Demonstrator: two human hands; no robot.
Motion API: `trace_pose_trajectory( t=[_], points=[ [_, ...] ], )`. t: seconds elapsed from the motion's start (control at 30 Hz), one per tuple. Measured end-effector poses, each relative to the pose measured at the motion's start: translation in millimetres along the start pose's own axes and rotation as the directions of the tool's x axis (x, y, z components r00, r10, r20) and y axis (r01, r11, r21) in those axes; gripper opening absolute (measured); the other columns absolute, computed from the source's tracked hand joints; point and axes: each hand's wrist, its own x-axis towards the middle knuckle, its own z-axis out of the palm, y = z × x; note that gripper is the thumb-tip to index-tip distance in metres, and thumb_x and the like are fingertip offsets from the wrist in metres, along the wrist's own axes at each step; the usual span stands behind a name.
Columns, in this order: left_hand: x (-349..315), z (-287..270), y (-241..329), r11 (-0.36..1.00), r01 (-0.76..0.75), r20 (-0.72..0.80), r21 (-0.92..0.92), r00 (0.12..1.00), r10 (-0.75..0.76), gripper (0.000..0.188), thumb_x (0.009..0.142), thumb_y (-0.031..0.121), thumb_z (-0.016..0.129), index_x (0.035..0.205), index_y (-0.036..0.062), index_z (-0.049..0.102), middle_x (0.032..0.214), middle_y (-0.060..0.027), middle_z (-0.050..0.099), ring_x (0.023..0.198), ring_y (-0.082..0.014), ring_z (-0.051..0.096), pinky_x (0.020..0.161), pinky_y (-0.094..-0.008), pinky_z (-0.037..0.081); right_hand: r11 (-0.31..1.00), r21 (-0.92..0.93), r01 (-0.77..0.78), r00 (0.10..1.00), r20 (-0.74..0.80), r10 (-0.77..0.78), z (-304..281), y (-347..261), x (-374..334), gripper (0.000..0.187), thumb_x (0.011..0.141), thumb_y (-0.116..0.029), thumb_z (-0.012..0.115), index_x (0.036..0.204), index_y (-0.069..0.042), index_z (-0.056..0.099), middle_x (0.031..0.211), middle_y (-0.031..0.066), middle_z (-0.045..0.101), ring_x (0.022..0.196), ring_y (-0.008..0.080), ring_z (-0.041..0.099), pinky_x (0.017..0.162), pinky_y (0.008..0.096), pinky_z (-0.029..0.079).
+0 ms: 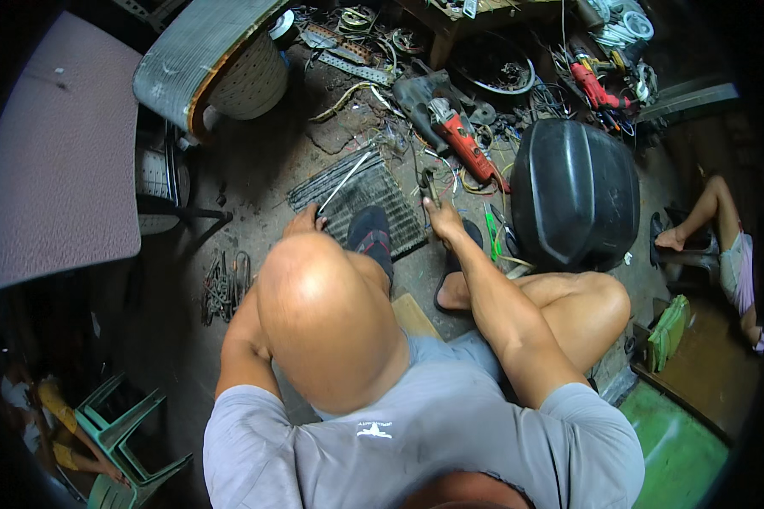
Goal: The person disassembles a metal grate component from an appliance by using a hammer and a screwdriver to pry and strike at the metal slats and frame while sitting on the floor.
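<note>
My left hand (304,220) is closed on the end of a thin pale rod (345,181), which slants up and to the right across a dark ribbed mat (390,191) on the floor. My right knee and left knee are bent, and my left knee partly hides the left forearm. Just right of the mat, my right hand (444,220) grips a dark metal hand tool (427,181) with a curved end; its exact kind is unclear. One of my dark shoes (370,233) rests on the mat's near part.
A red angle grinder (469,146) lies among loose wires. Beside it stands a black top box (575,187). A red power tool (598,87) lies farther right. Bundled cable (223,287) is at left, near a pink panel (68,144). Other people sit at both sides, one by green chairs (123,424).
</note>
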Motion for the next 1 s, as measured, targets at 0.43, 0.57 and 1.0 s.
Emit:
trace_pose_trajectory(
  t=[0.43, 0.57, 1.0],
  points=[
    [95.3, -14.7, -32.0, 0.994, 0.015, -0.073, 0.109, 0.997, -0.007, 0.042, 0.096, 0.04, 0.068, 0.106, 0.0004, 0.058, 0.112, -0.0294, 0.065, 0.108, -0.0482, 0.06, 0.092, -0.0532, 0.048, 0.988, -0.041, 0.15, 0.988, -0.037, -0.151, 47.5, 45.5, 2.4, 0.044, 0.095, -0.034, 0.071, 0.117, 0.0, 0.055, 0.118, 0.0292, 0.066, 0.112, 0.0474, 0.063, 0.095, 0.0526, 0.05],
    [113.5, -18.8, -21.7, 0.972, 0.228, 0.144, 0.065, 0.961, -0.235, 0.055, 0.094, 0.044, 0.067, 0.127, 0.001, 0.058, 0.128, -0.0314, 0.064, 0.123, -0.0467, 0.059, 0.104, -0.0492, 0.046, 0.993, -0.056, 0.103, 0.992, -0.074, -0.107, 42.9, 53.3, -2.7, 0.047, 0.095, -0.034, 0.071, 0.123, 0.001, 0.055, 0.12, 0.0285, 0.067, 0.115, 0.047, 0.063, 0.097, 0.053, 0.05],
    [171.8, -47.4, -53.1, 0.986, 0.156, 0.172, 0.059, 0.971, -0.164, 0.059, 0.094, 0.04, 0.058, 0.139, 0.0019, 0.058, 0.132, -0.0305, 0.065, 0.127, -0.0437, 0.06, 0.108, -0.0449, 0.046, 0.977, 0.212, -0.026, 0.989, -0.135, 0.056, 21.2, 68.4, -29.9, 0.04, 0.096, -0.032, 0.067, 0.117, 0.0, 0.058, 0.111, 0.0279, 0.069, 0.109, 0.0478, 0.065, 0.094, 0.0528, 0.05]
  ],
)
